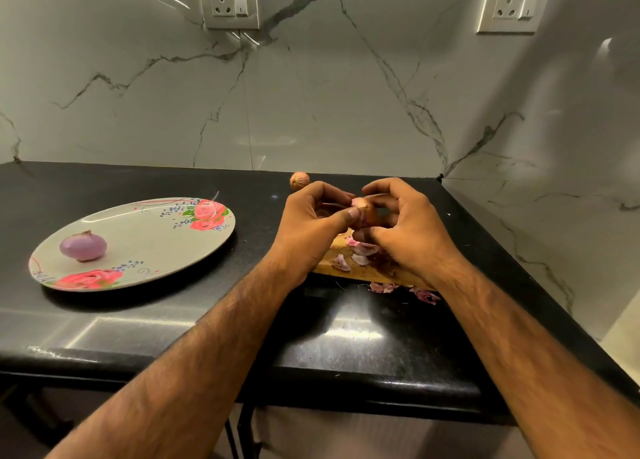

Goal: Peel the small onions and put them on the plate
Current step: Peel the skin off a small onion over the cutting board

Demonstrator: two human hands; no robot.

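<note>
A small brown-skinned onion (367, 211) is held above a wooden board (349, 270), partly hidden by fingers. My left hand (311, 226) grips it, with the thumb pressed on its pale exposed top. My right hand (405, 230) curls round its other side. A peeled purple onion (83, 246) lies on the floral plate (145, 236) at the left. One unpeeled onion (299, 180) sits on the black counter behind my hands, near the wall.
Pink onion skins (360, 254) lie on the board, and more onion skins (405, 291) lie on the counter in front of it. The marble wall with two sockets stands close behind. The counter's front edge (311, 382) runs below my forearms.
</note>
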